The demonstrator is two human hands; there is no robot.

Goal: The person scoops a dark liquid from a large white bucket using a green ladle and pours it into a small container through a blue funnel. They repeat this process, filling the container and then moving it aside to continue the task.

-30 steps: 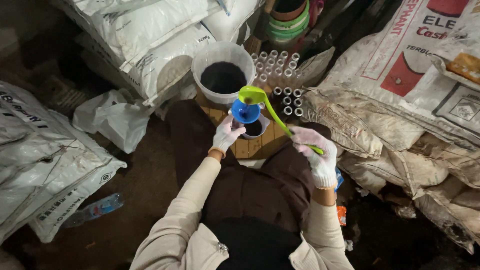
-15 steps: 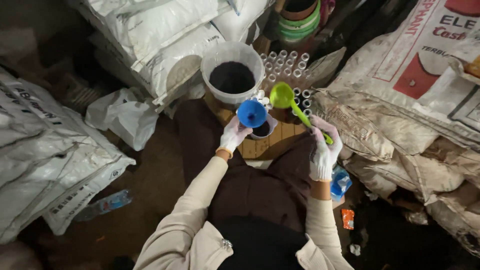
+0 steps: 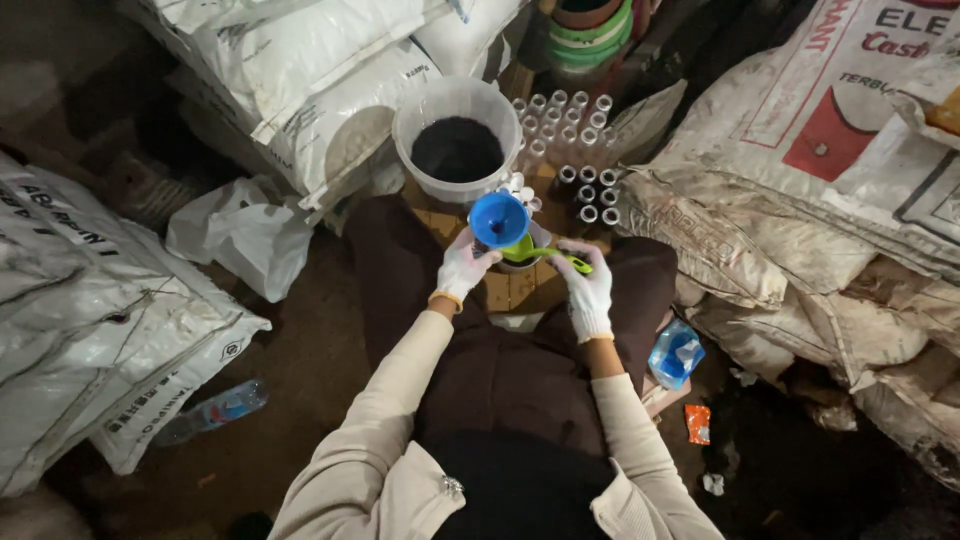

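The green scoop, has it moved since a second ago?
Yes. The scoop has come down from beside the bucket rim and now lies low under the blue funnel.

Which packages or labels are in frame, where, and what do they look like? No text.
Printed sack: top right, white with red patch.
Woven sacks: top left, stacked, white.
Lettered sack: left, white, dark print.
Blue pouch: by right elbow.
Orange wrapper: floor, lower right.

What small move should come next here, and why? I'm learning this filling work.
Probably tip the green scoop in the right hand so its load slides into the blue funnel, which the left hand steadies. The scoop's bowl already sits at the funnel's rim, away from the bucket of dark powder.
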